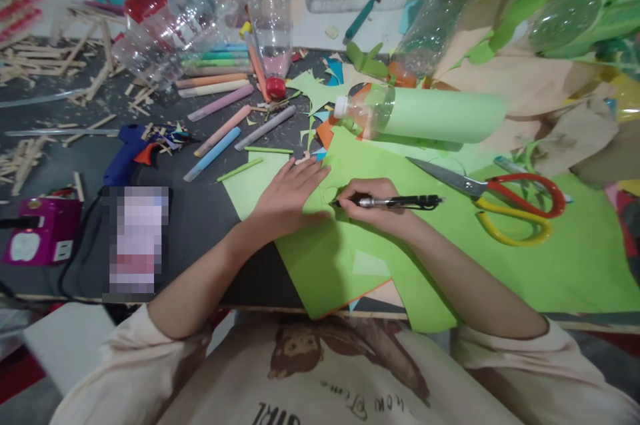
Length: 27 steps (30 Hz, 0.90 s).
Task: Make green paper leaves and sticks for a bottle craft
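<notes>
In the head view my right hand (373, 205) is closed round a black pen (407, 202), its tip down on a bright green sheet of paper (320, 265). A faint rounded outline shows on the paper by the tip. My left hand (295, 193) lies flat on the sheet just left of the pen, fingers stretched out and holding nothing. Right of my right hand, scissors (473, 186) with one red and one yellow handle lie on the green paper. Beyond my hands a plastic bottle (425, 113) wrapped in light green paper lies on its side.
At the left are a blue glue gun (123, 155), a purple box (45, 228) with a cable, and a blurred-out phone (137, 238). Coloured paper tubes (220, 102), wooden sticks (45, 55) and paper scraps (317, 88) lie beyond. Clear bottles (270, 12) stand at the back.
</notes>
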Motion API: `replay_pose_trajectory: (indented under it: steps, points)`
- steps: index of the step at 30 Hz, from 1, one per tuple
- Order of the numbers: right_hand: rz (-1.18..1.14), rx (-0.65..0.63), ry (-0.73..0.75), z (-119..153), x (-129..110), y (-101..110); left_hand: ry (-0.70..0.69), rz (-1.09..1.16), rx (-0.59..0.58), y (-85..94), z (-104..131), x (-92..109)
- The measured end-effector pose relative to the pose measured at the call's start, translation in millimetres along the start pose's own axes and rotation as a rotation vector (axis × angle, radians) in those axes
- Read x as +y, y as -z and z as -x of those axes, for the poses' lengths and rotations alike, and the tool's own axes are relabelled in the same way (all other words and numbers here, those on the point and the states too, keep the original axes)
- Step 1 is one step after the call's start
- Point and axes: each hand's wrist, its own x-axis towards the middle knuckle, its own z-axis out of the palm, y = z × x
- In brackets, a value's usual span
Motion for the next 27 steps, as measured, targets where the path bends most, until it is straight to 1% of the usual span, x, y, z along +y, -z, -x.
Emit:
replay_pose_trajectory:
  steps: [6, 12, 19, 21, 24, 25, 27]
  points:
    - [0.034, -0.01, -0.021, -0.2, 1.1, 1.5, 0.005, -0.001, -0.017, 0.4, -0.7, 0.5]
    - [-0.048, 0.024, -0.038, -2.0, 0.2, 3.0, 0.028, -0.001, -0.046, 2.0, -1.7, 1.9]
    - [-0.018, -0.003, -0.048, -2.9, -2.0, 2.6, 0.031, 0.01, -0.056, 2.5, -2.9, 1.6]
    - [-0.029, 0.026, -0.054, -3.1, -1.5, 3.9, 0.036, 0.011, -0.059, 3.3, -2.9, 1.9]
    - [-0.052, 0.107, -0.079, -3.3, 0.0, 5.6, 0.044, 0.015, -0.067, 4.5, -2.6, 2.2]
    - [-0.057, 0.113, -0.084, -3.4, 0.4, 5.6, 0.045, 0.017, -0.067, 4.7, -2.6, 2.2]
    - [-0.063, 0.075, -0.075, -3.4, 0.8, 4.9, 0.044, 0.02, -0.065, 4.7, -2.7, 2.0]
